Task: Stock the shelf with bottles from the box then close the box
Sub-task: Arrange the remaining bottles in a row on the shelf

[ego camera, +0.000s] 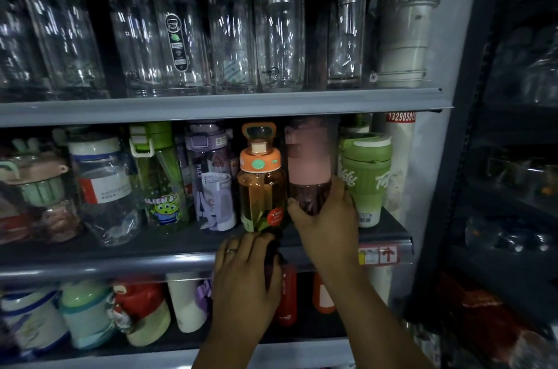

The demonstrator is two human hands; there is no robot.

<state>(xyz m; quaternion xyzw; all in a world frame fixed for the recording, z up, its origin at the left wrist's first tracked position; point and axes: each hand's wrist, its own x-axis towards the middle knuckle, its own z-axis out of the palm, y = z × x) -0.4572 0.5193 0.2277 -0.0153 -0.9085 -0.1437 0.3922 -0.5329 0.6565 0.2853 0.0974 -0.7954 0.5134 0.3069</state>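
My right hand [327, 217] grips the lower part of a pink-lidded bottle [309, 157] that stands on the middle shelf [120, 263], between an orange bottle [262, 184] and a green cup [367, 175]. My left hand [244, 272] is at the shelf's front edge, below the orange bottle, with its fingers curled over something dark that I cannot make out. A ring shows on one finger. The box is out of view.
Clear glass bottles [181, 36] fill the top shelf. Purple [211, 175], green [157, 172] and other bottles crowd the middle shelf to the left. Cups and red bottles [287, 293] sit on the lower shelf. A dark rack [513, 187] stands at right.
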